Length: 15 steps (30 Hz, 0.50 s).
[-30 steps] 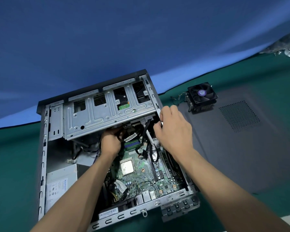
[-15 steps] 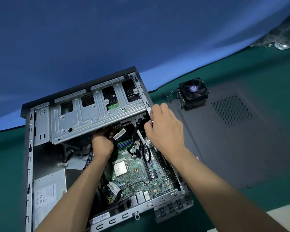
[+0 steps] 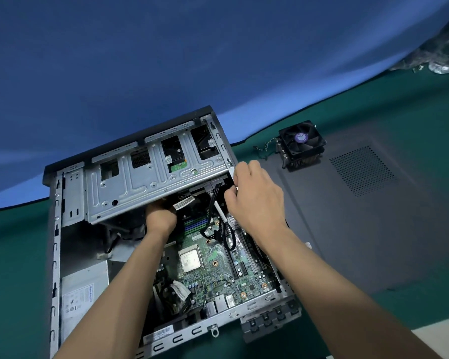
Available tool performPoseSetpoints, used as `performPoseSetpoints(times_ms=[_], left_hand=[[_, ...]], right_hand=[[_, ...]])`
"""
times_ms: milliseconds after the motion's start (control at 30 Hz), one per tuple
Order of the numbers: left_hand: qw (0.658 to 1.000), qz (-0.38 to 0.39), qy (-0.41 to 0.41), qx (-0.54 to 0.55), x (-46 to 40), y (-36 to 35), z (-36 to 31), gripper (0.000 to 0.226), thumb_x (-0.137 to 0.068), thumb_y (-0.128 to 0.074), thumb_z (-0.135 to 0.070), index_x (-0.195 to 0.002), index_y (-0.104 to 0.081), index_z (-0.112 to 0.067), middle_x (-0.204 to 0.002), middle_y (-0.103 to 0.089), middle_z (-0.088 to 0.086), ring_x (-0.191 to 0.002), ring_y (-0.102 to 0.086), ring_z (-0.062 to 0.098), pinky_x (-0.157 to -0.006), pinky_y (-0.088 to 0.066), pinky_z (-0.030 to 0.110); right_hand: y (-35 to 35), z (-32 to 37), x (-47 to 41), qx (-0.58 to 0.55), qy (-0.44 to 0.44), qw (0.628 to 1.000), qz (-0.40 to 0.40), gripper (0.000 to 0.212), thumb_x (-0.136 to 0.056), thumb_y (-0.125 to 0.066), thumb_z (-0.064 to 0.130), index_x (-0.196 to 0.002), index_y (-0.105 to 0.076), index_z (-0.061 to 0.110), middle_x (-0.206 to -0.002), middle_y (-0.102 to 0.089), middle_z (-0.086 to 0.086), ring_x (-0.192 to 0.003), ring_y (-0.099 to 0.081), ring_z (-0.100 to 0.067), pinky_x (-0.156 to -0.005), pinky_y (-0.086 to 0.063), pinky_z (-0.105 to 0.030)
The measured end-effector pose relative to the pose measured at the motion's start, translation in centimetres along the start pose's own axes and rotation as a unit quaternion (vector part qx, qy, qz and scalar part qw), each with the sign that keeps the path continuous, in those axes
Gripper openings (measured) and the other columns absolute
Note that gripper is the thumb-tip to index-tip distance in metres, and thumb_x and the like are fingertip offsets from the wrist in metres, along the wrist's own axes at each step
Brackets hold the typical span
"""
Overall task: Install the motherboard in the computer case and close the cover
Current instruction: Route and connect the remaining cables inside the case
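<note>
Head view showed the left hand (image 3: 159,218) reaching under the drive cage (image 3: 151,177), grip hidden; the right hand (image 3: 257,200) pinched a white cable (image 3: 221,212). The motherboard (image 3: 218,268), stiff but fragile, best held by its edges, lay inside the case (image 3: 56,255).

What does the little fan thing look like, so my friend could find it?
Start at the open computer case on the green table, then look right to the flat dark cover lying beside it. At the cover's far left corner sits the fan. It is the only black square with blades, a purple middle and metal fins underneath.
</note>
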<state>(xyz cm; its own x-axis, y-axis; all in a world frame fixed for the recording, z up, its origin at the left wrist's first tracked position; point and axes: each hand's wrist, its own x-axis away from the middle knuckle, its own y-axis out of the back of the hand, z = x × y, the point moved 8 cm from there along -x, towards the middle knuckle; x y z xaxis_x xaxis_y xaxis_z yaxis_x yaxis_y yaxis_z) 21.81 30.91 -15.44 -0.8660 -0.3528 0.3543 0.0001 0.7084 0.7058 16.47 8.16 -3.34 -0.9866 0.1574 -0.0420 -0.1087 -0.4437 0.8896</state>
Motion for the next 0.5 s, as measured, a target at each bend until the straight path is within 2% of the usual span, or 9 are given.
performPoseSetpoints(times_ms=[100,133,200,267,333,367,433,500], left_hand=[[1.0,0.023,0.016,-0.001,0.3,0.0,1.0,0.019,-0.093,-0.047,0.0,-0.105,-0.062,0.0,-0.099,-0.063,0.024,-0.088,-0.061,0.035,-0.072,-0.048,0.035],[0.999,0.022,0.027,0.005,0.3,0.1,1.4,0.023,-0.093,-0.046,0.002,-0.108,-0.062,0.002,-0.101,-0.064,0.025,-0.088,-0.061,0.037,-0.066,-0.045,0.034],[0.997,0.024,0.066,0.04,0.6,-0.1,2.3,0.029,-0.092,-0.043,0.006,-0.116,-0.059,0.011,-0.112,-0.062,0.028,-0.098,-0.06,0.041,-0.058,-0.04,0.025],[0.997,-0.005,0.068,0.046,0.7,0.4,2.0,0.031,-0.093,-0.043,0.003,-0.121,-0.056,0.01,-0.115,-0.061,0.026,-0.104,-0.059,0.039,-0.057,-0.038,0.019],[0.996,-0.006,0.057,0.072,0.4,0.5,1.5,0.03,-0.096,-0.043,-0.002,-0.121,-0.057,0.007,-0.108,-0.063,0.019,-0.094,-0.061,0.03,-0.054,-0.035,0.015],[0.995,-0.016,0.048,0.086,0.3,0.7,1.3,0.03,-0.096,-0.042,-0.003,-0.121,-0.057,0.007,-0.113,-0.062,0.02,-0.085,-0.059,0.024,-0.051,-0.034,0.011],[0.994,-0.021,0.062,0.09,0.3,0.7,1.3,0.035,-0.095,-0.041,0.001,-0.128,-0.052,0.005,-0.125,-0.058,0.023,-0.064,-0.044,0.007,-0.046,-0.035,0.004],[0.998,-0.021,0.038,0.036,0.2,0.5,1.3,0.038,-0.093,-0.041,0.003,-0.13,-0.049,0.005,-0.12,-0.06,0.018,-0.059,-0.033,-0.001,-0.044,-0.035,0.003]], right_hand=[[0.0,0.0,0.0,-0.004,-0.002,1.0,-0.002,0.012,-0.088,-0.046,0.019,-0.091,-0.035,0.018,-0.092,-0.035,0.002,-0.078,-0.036,-0.016,-0.056,-0.026,-0.028],[0.1,-0.1,0.0,-0.004,-0.002,1.0,-0.001,0.012,-0.088,-0.046,0.019,-0.091,-0.034,0.018,-0.092,-0.035,0.002,-0.079,-0.036,-0.016,-0.056,-0.026,-0.027],[0.1,-0.1,0.0,-0.003,-0.002,1.0,0.001,0.012,-0.088,-0.045,0.019,-0.091,-0.034,0.018,-0.092,-0.035,0.002,-0.079,-0.037,-0.016,-0.057,-0.027,-0.027],[0.0,-0.1,0.1,-0.005,-0.001,1.0,0.003,0.012,-0.089,-0.045,0.02,-0.09,-0.034,0.018,-0.092,-0.035,0.002,-0.079,-0.037,-0.017,-0.057,-0.028,-0.027],[0.0,0.0,0.1,-0.005,0.001,1.0,0.004,0.011,-0.089,-0.045,0.02,-0.091,-0.035,0.017,-0.092,-0.035,0.002,-0.079,-0.037,-0.017,-0.057,-0.027,-0.027],[0.0,0.0,0.0,-0.005,0.0,1.0,0.006,0.01,-0.089,-0.045,0.02,-0.093,-0.037,0.017,-0.093,-0.034,0.002,-0.079,-0.037,-0.016,-0.057,-0.028,-0.028],[0.0,-0.1,-0.1,-0.003,-0.002,1.0,0.008,0.009,-0.089,-0.045,0.02,-0.094,-0.039,0.016,-0.093,-0.034,0.002,-0.08,-0.036,-0.016,-0.058,-0.028,-0.028],[0.0,-0.1,-0.1,-0.003,-0.001,1.0,0.01,0.01,-0.09,-0.045,0.02,-0.093,-0.036,0.017,-0.093,-0.033,0.002,-0.08,-0.035,-0.016,-0.058,-0.028,-0.028]])
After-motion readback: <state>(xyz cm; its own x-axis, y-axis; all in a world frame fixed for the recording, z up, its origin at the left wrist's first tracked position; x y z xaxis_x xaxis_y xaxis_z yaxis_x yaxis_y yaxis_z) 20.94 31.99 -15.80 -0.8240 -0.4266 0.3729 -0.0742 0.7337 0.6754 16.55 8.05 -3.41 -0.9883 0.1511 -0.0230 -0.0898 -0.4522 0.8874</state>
